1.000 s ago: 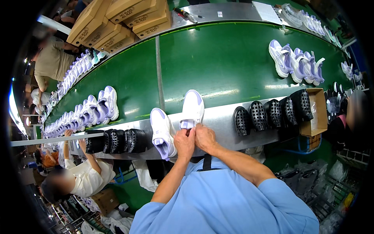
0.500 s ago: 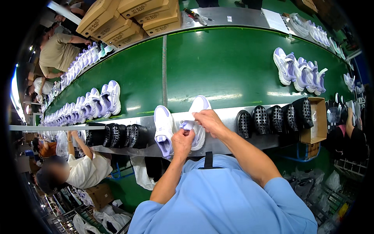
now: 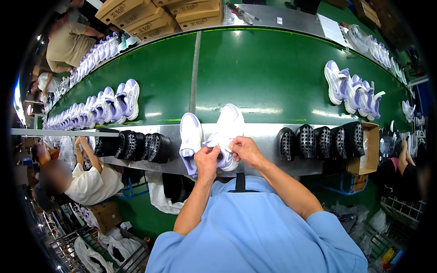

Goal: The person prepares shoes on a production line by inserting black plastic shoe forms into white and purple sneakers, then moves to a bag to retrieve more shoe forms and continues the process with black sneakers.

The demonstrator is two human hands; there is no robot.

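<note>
A white and lavender sneaker (image 3: 231,119) rests toe-away on the metal ledge (image 3: 264,141) in front of me, both my hands on it. My left hand (image 3: 207,159) is closed in a pinch at its left side, near the upper's opening, where a strap or flap shows. At its right side, my right hand (image 3: 246,150) has its fingers pressed together against the upper; exactly which part they grip is hidden. The matching sneaker (image 3: 190,129) stands just left, untouched, its opening toward me.
Black studded shoe forms (image 3: 306,139) line the ledge on the right, beside a cardboard box (image 3: 371,148); more forms (image 3: 157,148) stand left. Sneakers in rows (image 3: 129,100) sit on the green belt (image 3: 255,68). Shoeboxes (image 3: 198,17) are stacked beyond. A co-worker (image 3: 98,182) works at left.
My right hand has come down from the sneaker's upper middle to its right side. My left hand stays at its left side. The view has shifted slightly.
</note>
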